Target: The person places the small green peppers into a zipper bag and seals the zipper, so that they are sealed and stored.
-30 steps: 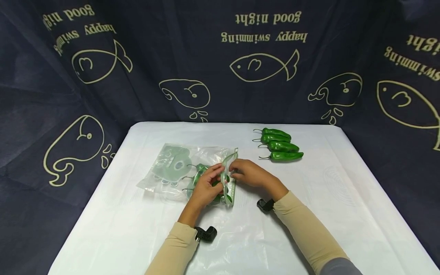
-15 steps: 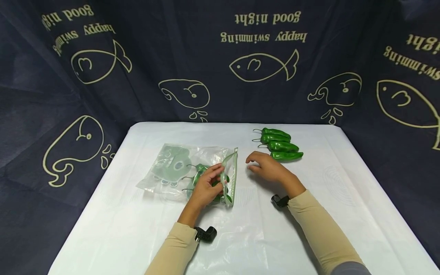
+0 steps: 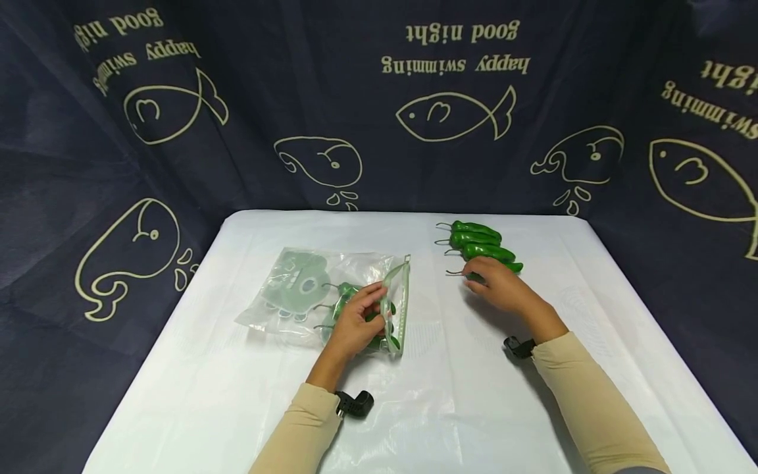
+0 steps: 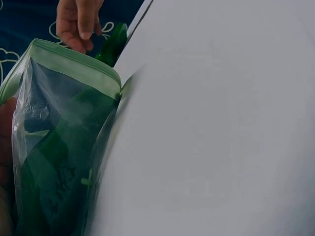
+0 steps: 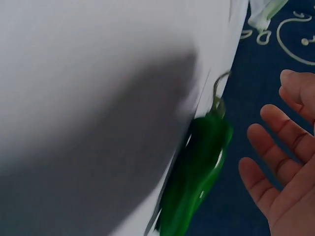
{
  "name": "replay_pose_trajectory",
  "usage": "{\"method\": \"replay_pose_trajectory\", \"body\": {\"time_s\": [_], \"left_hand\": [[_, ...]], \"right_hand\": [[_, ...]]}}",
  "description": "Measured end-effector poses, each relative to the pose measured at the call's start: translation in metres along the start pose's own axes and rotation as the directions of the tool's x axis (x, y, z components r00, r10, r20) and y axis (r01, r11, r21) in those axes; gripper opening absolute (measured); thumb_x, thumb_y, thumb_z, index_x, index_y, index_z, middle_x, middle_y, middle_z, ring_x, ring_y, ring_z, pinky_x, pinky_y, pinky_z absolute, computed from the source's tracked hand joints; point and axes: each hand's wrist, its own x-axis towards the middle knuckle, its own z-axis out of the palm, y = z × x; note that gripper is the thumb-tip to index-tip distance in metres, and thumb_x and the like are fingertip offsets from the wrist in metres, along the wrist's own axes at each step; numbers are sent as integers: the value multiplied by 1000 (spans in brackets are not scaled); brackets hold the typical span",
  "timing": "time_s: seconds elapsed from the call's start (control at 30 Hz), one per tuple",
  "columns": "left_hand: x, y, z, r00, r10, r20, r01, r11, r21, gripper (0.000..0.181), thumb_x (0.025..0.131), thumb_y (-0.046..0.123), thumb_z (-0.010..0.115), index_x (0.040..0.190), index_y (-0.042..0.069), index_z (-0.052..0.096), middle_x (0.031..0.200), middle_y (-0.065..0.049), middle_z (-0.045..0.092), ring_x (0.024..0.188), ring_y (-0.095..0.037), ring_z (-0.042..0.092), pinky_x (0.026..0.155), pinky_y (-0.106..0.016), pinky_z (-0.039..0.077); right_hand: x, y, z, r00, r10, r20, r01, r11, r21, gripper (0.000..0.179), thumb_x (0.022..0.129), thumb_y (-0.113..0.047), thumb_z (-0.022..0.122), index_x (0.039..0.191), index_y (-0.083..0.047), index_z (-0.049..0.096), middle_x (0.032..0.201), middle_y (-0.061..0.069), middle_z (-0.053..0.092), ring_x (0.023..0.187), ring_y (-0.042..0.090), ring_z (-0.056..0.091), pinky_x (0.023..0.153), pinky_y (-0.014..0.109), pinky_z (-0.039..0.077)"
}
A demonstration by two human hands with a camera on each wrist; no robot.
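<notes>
Right hand (image 3: 494, 284) moved nearer pepper (image 5: 198, 169); right-wrist view reveals gap.

The bag (image 3: 364, 265) lies on the worktop (image 3: 207, 395), mouth to the right. Peppers (image 3: 346, 291) lie inside the bag, toward its mouth, where the left grip (image 3: 358, 317) holds it. To the bag's right and rear, four loose peppers (image 3: 487, 252) lie side by side. The right grip (image 3: 499, 284), right of the bag, is at the frontmost loose pepper (image 3: 515, 267). Behind the bag, beyond the worktop, hangs the cloth (image 3: 331, 79).
</notes>
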Motion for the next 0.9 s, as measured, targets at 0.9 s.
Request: {"method": "replay_pose_trajectory", "body": {"time_s": [0.9], "left_hand": [[5,-31,-4,1000,17,-17,-16,999,31,59,82,-15,52,140,-8,51,152,-14,40,95,-20,50,58,-23,57]], "right_hand": [[-27,55,-31,990,113,90,-101,987,-124,40,91,-6,70,128,3,59,132,26,54,127,46,43,107,61,33]]}}
